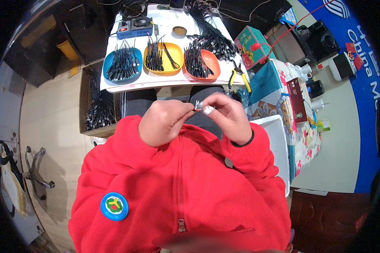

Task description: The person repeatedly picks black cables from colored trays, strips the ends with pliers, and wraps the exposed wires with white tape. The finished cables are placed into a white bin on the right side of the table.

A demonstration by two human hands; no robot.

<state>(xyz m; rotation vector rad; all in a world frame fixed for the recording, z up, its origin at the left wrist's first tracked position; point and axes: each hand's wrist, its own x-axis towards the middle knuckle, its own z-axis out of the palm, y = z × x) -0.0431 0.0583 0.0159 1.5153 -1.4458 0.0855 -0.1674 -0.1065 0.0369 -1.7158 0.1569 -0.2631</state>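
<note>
My left hand (164, 120) and my right hand (228, 117) meet in front of my red jacket, just off the near table edge. Between their fingertips shows a small silver plug (197, 104) with a bit of red and dark wire beside it. Finger and thumb of the right hand pinch the plug; the left fingers are pressed together at the wire, most of which they hide. Beyond the hands stand a blue bowl (139, 54), a yellow bowl (178, 50) and an orange bowl (215, 62), each with black cables with silver plugs.
Yellow-handled pliers (240, 78) lie at the table's right corner. Behind the bowls are a small blue heating device (134, 28), a round tin (179, 32) and a heap of black cables (211, 36). A cardboard box (85, 105) of cables stands left, a white bin (278, 130) right.
</note>
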